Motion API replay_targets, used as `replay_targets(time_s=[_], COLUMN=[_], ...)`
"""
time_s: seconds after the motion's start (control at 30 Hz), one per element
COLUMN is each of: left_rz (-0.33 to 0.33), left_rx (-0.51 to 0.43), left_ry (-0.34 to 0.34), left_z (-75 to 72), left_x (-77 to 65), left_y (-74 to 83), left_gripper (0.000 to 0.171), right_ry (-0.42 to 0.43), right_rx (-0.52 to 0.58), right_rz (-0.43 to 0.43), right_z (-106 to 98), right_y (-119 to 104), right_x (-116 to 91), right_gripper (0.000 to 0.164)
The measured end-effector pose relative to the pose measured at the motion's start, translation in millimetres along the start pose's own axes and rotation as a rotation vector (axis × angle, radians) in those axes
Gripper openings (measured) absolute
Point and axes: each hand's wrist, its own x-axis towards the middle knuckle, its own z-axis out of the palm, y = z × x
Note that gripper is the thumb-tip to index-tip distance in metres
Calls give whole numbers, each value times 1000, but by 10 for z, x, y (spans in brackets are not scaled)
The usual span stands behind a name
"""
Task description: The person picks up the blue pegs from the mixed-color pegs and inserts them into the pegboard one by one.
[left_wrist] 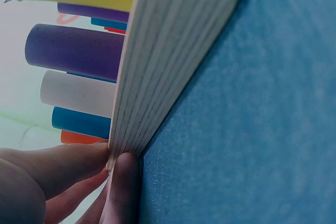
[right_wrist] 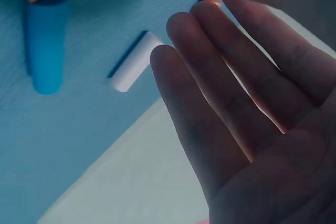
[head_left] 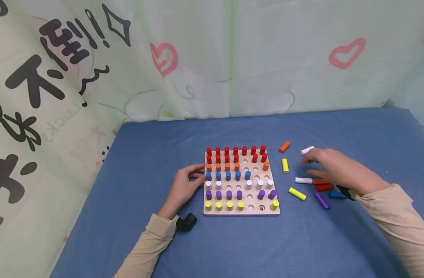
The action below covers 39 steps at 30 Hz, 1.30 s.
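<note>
A square wooden pegboard (head_left: 241,215) carries rows of red, orange, blue, white, purple and yellow pegs, with several bare holes toward its right side. My left hand (head_left: 188,185) grips the board's left edge; in the left wrist view its fingertips (left_wrist: 125,182) lie against the layered side. To the right, over the loose pegs, is my right hand (head_left: 331,166) with its fingers extended and nothing held. Nearest to its fingertips lies a white peg (head_left: 307,150), which the right wrist view shows apart from the fingers.
Loose pegs lie on the blue cloth right of the board: an orange peg (head_left: 284,146), a yellow peg (head_left: 285,165), another white peg (head_left: 303,180), a red peg (head_left: 324,187), a purple peg (head_left: 321,200) and a blue peg (head_left: 337,195). A printed curtain (head_left: 250,77) hangs behind.
</note>
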Motion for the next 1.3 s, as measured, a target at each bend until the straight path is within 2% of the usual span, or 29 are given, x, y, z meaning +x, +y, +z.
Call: replay_targets(time_s=[0.3, 0.5, 1.3], left_rz=[6, 14, 11], left_rx=[2, 5, 22], left_ry=[-2, -3, 10], left_z=[9, 18, 5], left_x=[6, 4, -7], left_y=[4, 11, 7], left_gripper=[39, 39, 39], right_ry=[-46, -41, -53], right_rx=[14, 19, 17], right_rz=[37, 57, 53], right_z=[29, 69, 64], right_y=[159, 236, 382], right_x=[-82, -160, -224], right_gripper=[23, 23, 23])
